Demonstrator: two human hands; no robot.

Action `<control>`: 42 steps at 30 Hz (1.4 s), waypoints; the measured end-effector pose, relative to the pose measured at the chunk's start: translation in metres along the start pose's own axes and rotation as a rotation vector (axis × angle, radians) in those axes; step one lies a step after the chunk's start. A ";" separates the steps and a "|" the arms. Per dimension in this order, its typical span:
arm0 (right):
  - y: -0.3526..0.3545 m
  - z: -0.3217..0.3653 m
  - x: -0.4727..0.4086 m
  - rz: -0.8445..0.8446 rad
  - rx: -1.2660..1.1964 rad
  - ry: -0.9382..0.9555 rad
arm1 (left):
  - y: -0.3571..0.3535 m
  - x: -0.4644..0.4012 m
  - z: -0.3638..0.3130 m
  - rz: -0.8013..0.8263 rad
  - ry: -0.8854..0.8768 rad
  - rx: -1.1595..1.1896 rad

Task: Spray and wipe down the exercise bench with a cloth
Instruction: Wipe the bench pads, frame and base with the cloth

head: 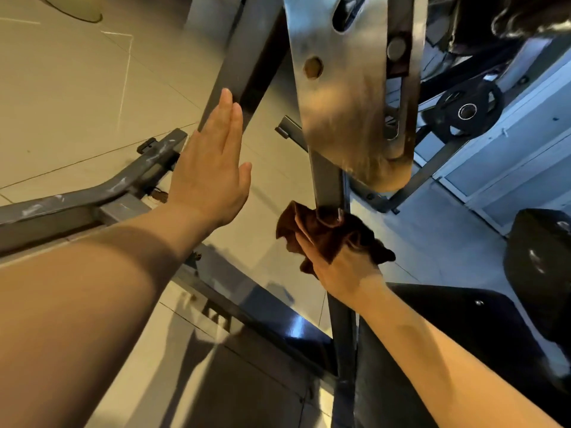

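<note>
Seen from above: right hand (338,267) bunched around a brown cloth (321,233), fingers curled, pressing it against the grey bench upright (327,183) just past the fingertips, likely mid-wipe. Left hand (213,171) flat, fingers straight and together, fingertips touching a slanted frame bar (238,57), probably steadying. No spray bottle visible.

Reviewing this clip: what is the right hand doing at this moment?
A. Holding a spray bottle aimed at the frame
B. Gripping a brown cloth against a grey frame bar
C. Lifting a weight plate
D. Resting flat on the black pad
B: the right hand has its fingers curled round a brown cloth pressed to the grey frame bar, while the left hand is flat and open, holding nothing.
</note>
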State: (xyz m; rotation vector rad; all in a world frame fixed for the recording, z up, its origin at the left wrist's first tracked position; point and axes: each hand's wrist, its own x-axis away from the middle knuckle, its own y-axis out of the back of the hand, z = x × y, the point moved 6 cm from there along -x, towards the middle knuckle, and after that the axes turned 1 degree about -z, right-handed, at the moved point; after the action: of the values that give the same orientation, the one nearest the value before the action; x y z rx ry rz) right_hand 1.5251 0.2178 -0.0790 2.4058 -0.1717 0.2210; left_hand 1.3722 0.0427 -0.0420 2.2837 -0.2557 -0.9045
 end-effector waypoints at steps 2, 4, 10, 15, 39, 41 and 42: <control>-0.039 0.014 0.027 0.150 -0.025 0.030 | -0.007 0.011 0.006 0.039 0.009 -0.021; -0.060 0.020 0.047 0.251 0.004 0.016 | -0.008 0.019 0.010 0.061 0.011 -0.045; -0.014 0.012 0.035 0.210 0.050 0.027 | 0.011 0.026 0.012 0.044 0.025 -0.085; 0.096 -0.018 0.000 -0.283 0.166 -0.010 | 0.025 0.021 0.007 0.006 0.031 -0.075; 0.136 -0.066 -0.019 -0.586 0.492 0.121 | 0.055 0.005 0.005 -0.196 0.030 0.059; 0.112 -0.059 -0.008 -0.450 0.557 0.174 | 0.058 0.004 0.008 -0.185 0.026 0.048; 0.106 -0.057 -0.002 -0.369 0.559 0.164 | 0.060 0.004 0.008 -0.184 0.027 0.058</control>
State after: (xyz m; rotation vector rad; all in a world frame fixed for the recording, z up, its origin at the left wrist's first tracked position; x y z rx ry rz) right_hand 1.4974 0.1775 0.0308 2.8911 0.4658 0.3252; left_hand 1.3729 -0.0086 -0.0098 2.4012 -0.0610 -0.9682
